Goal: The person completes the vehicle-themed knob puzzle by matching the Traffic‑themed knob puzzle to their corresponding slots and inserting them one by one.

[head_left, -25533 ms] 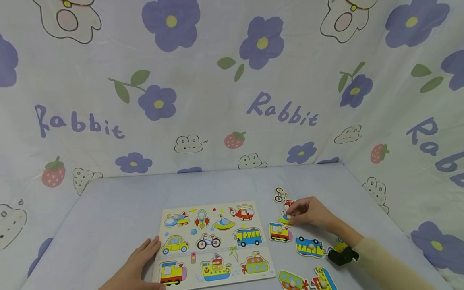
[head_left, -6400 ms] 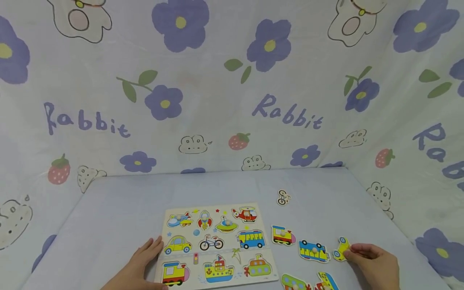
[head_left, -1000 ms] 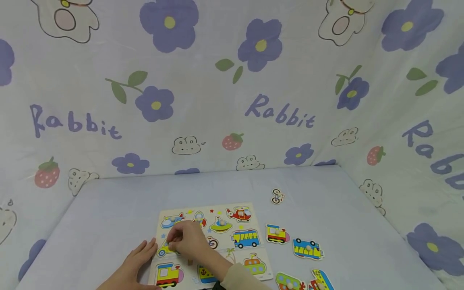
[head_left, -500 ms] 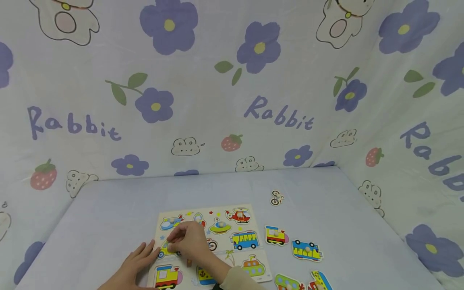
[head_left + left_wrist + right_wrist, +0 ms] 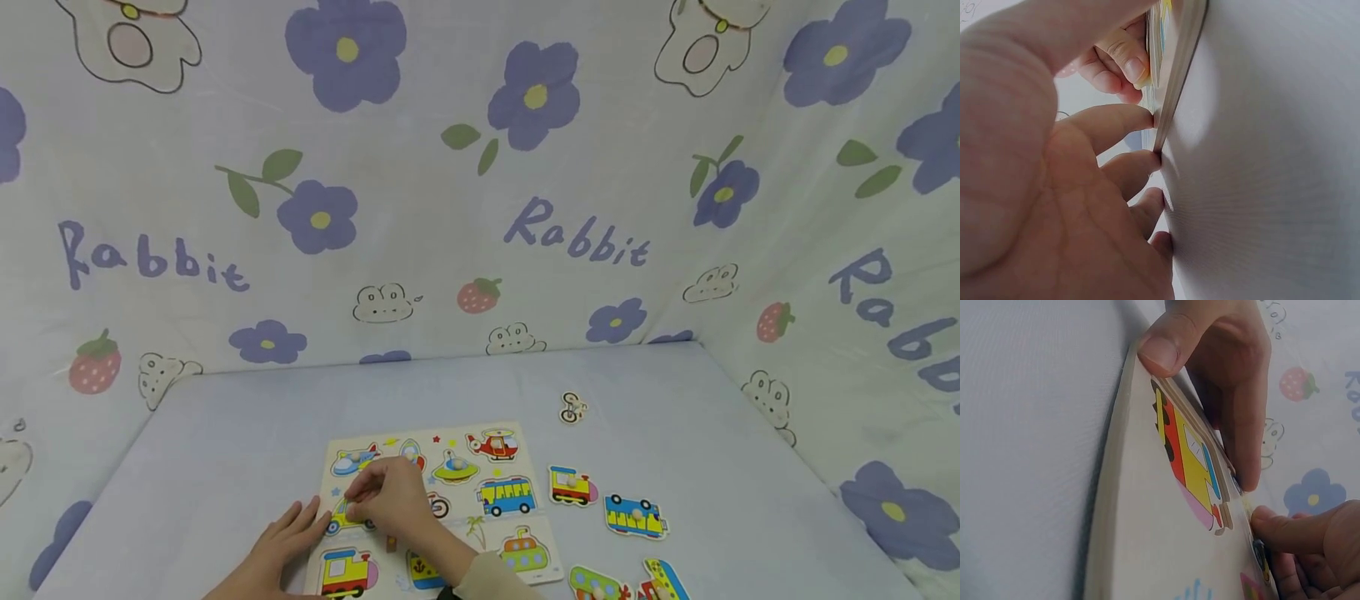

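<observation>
A wooden peg puzzle board [image 5: 540, 533] printed with vehicles lies on the table. My right hand [image 5: 393, 500] pinches the yellow car puzzle piece [image 5: 340, 518] over the car's place at the board's left side; its knob is hidden by the fingertips. In the left wrist view the right hand's fingers [image 5: 1129, 65] show close over the board. My left hand [image 5: 281, 546] rests at the board's left edge, fingertips touching the edge and thumb [image 5: 1160, 353] on the board's near left corner. Plane [image 5: 356, 458], rocket, saucer [image 5: 456, 467] and helicopter [image 5: 495, 445] pieces with knobs sit in the top row.
Right of the board lie loose knobbed pieces: a bicycle [image 5: 573, 407], a train [image 5: 572, 485], an upside-down bus [image 5: 636, 517], a submarine [image 5: 597, 583] and a ship [image 5: 664, 581]. A flower-printed cloth [image 5: 420, 200] hangs behind the table.
Since the oldest frame, saucer and helicopter pieces have gone from the table into the board, and the car piece has moved left onto it. Over the last second both hands stay nearly still.
</observation>
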Available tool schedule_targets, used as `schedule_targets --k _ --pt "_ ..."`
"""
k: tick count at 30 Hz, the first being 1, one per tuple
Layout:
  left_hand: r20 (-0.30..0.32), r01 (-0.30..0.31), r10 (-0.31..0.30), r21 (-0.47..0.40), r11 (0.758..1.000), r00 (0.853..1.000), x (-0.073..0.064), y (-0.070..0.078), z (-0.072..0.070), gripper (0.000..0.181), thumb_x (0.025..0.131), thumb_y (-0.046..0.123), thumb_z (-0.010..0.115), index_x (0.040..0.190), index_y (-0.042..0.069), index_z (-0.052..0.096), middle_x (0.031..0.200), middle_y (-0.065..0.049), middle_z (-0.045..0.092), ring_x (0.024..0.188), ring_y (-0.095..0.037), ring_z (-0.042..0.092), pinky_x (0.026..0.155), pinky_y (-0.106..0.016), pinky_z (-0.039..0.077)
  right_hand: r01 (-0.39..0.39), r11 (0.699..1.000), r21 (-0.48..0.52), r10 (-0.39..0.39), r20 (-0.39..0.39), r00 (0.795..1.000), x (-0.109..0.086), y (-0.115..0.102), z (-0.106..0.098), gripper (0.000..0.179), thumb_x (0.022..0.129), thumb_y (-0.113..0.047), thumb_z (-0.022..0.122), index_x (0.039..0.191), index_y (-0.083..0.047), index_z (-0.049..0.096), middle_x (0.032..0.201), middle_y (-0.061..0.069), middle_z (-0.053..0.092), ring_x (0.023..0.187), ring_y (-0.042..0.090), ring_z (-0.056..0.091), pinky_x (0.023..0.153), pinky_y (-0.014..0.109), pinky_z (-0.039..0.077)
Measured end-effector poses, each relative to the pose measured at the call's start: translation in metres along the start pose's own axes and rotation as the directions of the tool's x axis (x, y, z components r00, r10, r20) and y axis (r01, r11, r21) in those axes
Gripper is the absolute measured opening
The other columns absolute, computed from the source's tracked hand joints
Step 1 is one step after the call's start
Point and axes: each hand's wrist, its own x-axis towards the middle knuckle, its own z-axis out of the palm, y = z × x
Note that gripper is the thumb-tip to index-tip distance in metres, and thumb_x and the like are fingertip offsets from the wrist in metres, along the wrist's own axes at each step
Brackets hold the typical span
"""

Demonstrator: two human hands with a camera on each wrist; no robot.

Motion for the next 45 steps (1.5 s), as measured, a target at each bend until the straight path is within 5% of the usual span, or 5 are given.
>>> schedule_targets --k 6,14,37,45 --pt "0.012 0.041 -0.041 -0.006 0.999 0.999 -0.0002 0.0024 -0.0006 0.097 0.076 0.045 0.083 0.148 -0.003 0.039 0.155 -0.029 0.022 0.139 -0.058 0.006 0.099 -0.08 0.009 0.003 1.0 0.002 -0.003 -0.005 1.0 -0.0009 -0.0012 0.0002 0.019 0.07 0.006 0.085 0.076 -0.007 0.073 0.069 -0.004 0.068 0.06 0.005 0.062 0.06 0.019 0.052" --pt "-0.007 -0.009 0.009 0.002 1.0 1.0 0.0017 -0.0018 0.0001 0.096 0.076 0.044 0.082 0.147 -0.005 0.04 0.154 -0.032 0.023 0.137 -0.06 0.008 0.099 -0.08 0.008 0.033 0.999 0.028 -0.033 -0.011 0.999 -0.0013 0.0013 0.0007 0.017 0.071 0.006 0.085 0.078 -0.006 0.074 0.07 -0.002 0.068 0.061 0.005 0.063 0.059 0.02 0.053" --pt "0.015 0.014 -0.014 0.002 1.0 1.0 0.0028 -0.0023 -0.0008 0.099 0.074 0.047 0.083 0.147 -0.004 0.04 0.155 -0.03 0.023 0.138 -0.059 0.008 0.098 -0.08 0.006 -0.004 1.0 0.015 0.004 -0.021 1.0 0.0013 0.006 0.003 0.02 0.07 0.005 0.085 0.075 -0.01 0.073 0.067 -0.006 0.067 0.06 0.005 0.062 0.059 0.02 0.052" --pt "0.002 -0.021 0.021 0.006 1.0 1.0 0.0032 -0.0036 -0.0007 0.101 0.072 0.048 0.083 0.147 -0.004 0.04 0.154 -0.031 0.024 0.137 -0.061 0.01 0.096 -0.081 0.006 0.006 1.0 0.02 -0.006 -0.022 1.0 -0.0017 0.0016 0.0017 0.019 0.071 0.006 0.085 0.076 -0.007 0.073 0.068 -0.003 0.067 0.059 0.005 0.061 0.059 0.019 0.052"
